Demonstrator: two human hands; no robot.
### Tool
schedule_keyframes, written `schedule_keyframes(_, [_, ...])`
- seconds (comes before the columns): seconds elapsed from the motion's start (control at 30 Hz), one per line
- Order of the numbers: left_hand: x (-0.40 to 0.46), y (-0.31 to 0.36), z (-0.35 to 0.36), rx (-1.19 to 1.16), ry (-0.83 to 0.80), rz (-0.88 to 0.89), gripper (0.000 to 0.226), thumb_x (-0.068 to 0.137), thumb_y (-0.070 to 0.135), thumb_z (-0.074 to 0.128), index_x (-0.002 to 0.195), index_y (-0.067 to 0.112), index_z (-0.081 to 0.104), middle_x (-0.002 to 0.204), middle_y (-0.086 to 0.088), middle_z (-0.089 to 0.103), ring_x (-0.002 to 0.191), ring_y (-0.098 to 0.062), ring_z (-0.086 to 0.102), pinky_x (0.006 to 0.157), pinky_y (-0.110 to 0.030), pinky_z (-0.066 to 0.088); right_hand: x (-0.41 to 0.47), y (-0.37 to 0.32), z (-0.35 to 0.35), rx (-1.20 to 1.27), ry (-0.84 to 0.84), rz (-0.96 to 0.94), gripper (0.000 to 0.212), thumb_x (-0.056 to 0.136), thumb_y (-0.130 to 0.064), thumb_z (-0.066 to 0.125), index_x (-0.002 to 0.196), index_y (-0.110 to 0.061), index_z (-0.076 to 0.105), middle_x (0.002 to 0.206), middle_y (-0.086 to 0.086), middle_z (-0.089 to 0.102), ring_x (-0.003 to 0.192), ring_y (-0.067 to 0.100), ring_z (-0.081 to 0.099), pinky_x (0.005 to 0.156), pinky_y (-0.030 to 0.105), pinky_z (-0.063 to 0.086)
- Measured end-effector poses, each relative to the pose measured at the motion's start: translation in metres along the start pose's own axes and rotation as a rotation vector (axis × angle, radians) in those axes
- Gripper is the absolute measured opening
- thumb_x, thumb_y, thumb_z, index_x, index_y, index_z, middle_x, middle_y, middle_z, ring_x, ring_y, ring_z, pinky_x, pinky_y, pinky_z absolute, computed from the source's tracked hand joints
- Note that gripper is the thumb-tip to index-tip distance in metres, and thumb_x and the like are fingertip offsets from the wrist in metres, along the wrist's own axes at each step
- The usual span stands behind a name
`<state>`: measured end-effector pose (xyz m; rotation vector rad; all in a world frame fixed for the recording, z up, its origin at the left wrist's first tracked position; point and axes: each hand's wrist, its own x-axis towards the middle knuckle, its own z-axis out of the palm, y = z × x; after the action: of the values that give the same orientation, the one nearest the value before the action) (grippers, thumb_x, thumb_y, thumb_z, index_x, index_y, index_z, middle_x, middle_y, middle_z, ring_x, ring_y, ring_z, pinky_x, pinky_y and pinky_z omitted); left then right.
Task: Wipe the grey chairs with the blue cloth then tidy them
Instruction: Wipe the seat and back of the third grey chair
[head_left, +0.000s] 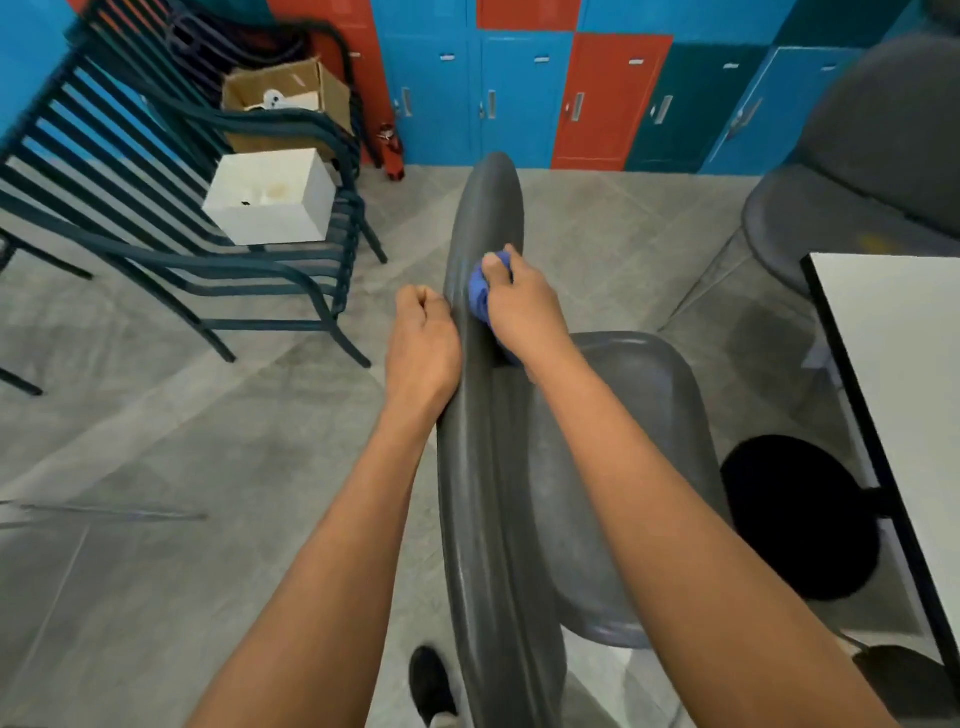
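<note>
Both arms reached forward and down over the grey chair (488, 415), seen from above its backrest. The right hand (524, 306) clutched the bunched blue cloth (480, 293) and pressed it against the inner face of the backrest near its top edge, thumb up. The left hand (423, 343) sat on the outer side of the backrest, fingers curled under; it seemed to grip the rim, though motion blur hid the contact

two grey chairs (488, 467) (852, 171), one blue cloth (480, 293), two boxes (270, 200) (285, 96), two hands (423, 338) (522, 306).
</note>
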<state>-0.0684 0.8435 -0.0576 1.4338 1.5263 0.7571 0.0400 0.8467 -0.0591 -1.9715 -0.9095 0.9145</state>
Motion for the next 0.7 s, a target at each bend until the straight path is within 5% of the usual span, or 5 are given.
schedule_keyframes(0.2, [0.001, -0.005, 0.002, 0.005, 0.069, 0.003, 0.016, 0.107, 0.025, 0.039, 0.099, 0.016, 0.049, 0.084, 0.01, 0.054, 0.08, -0.014, 0.048, 0.071, -0.03, 0.028, -0.024, 0.048, -0.019, 0.071, 0.114, -0.082, 0.031, 0.104, -0.037, 0.051, 0.121, -0.018, 0.069, 0.118, 0.007, 0.057, 0.092, 0.003, 0.058, 0.093, 0.024, 0.044])
schedule_keyframes(0.4, [-0.007, -0.002, 0.0, -0.016, 0.076, 0.013, 0.02, 0.108, 0.027, 0.039, 0.107, 0.015, 0.054, 0.086, 0.013, 0.054, 0.087, -0.017, 0.05, 0.073, -0.027, 0.028, -0.044, 0.02, -0.031, 0.023, 0.173, -0.29, 0.039, 0.099, -0.032, 0.062, 0.065, -0.039, 0.044, 0.062, -0.017, 0.046, 0.063, 0.001, 0.046, 0.061, 0.014, 0.031])
schedule_keyframes(0.53, [-0.011, -0.001, -0.001, -0.065, 0.068, 0.0, 0.02, 0.109, 0.027, 0.038, 0.107, 0.015, 0.054, 0.087, 0.015, 0.054, 0.084, -0.013, 0.052, 0.071, -0.026, 0.028, -0.044, -0.007, -0.036, 0.217, 0.195, -0.358, 0.029, 0.098, -0.028, 0.065, 0.07, -0.032, 0.058, 0.053, -0.023, 0.049, 0.057, -0.002, 0.048, 0.06, 0.013, 0.036])
schedule_keyframes(0.6, [-0.011, -0.001, -0.003, -0.104, 0.065, -0.015, 0.021, 0.109, 0.028, 0.038, 0.104, 0.015, 0.054, 0.088, 0.014, 0.056, 0.092, -0.019, 0.054, 0.077, -0.028, 0.032, -0.036, -0.012, -0.031, 0.359, 0.164, -0.347, 0.01, 0.096, -0.028, 0.068, 0.091, -0.022, 0.074, 0.068, -0.02, 0.062, 0.068, -0.002, 0.055, 0.07, 0.019, 0.045])
schedule_keyframes(0.7, [-0.012, -0.001, -0.004, -0.132, 0.058, -0.048, 0.019, 0.108, 0.025, 0.038, 0.103, 0.016, 0.054, 0.088, 0.013, 0.057, 0.092, -0.018, 0.054, 0.079, -0.03, 0.034, -0.035, -0.002, -0.017, 0.407, 0.08, -0.338, 0.03, 0.094, -0.023, 0.072, 0.122, -0.012, 0.07, 0.105, -0.004, 0.075, 0.099, 0.004, 0.069, 0.09, 0.02, 0.052])
